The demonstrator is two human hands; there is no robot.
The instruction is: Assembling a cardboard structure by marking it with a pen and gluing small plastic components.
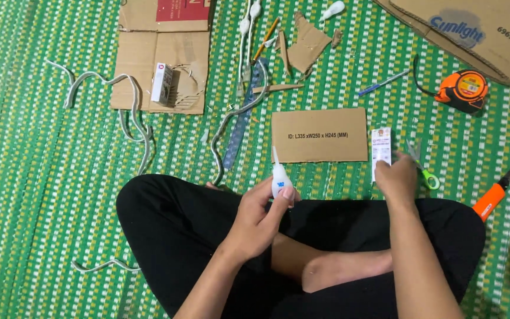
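Left hand raised, gripping glue bottle | right hand palm-down, fingers curled on white packet

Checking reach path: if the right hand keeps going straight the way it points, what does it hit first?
The right hand points up and away from the body, fingertips already at the small white packet, so that comes first. The green scissors lie just beside that line. Depth is hard to judge from one view.

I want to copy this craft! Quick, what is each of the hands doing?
Left hand: closed around a small white glue bottle, nozzle up.
Right hand: on the small white packet by the scissors; grip cannot be told.
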